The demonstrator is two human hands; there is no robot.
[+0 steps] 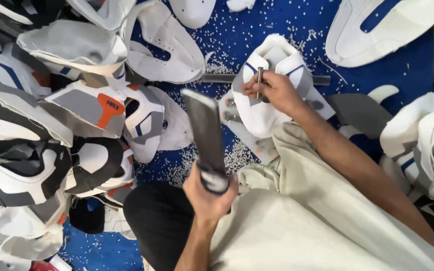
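We see our left hand (208, 193) raised near the bottom middle of the view, fingers wrapped tight round the handle of a flat grey bar (206, 131). The bar stands up and leans slightly away from us, its blade blurred. The forearm comes up from the bottom edge, bare.

Our right hand (272, 89) reaches forward across our lap, the arm stretched out from the right side over pale trousers (297, 221). Its fingers pinch a thin metal punch (259, 80), held upright with the tip on a white shoe upper (264, 108) (blue trim shows near its top). The upper lies just ahead of our knee on the blue surface (272, 25), over a long dark metal strip (222, 78).

To the left a heap of shoe uppers (51, 125) in white, grey, black and orange piles high, close beside the raised bar. More white uppers (377, 27) lie at the top right and along the right edge. Small white bits (237, 155) are scattered all over the blue, thickest round the upper being worked.
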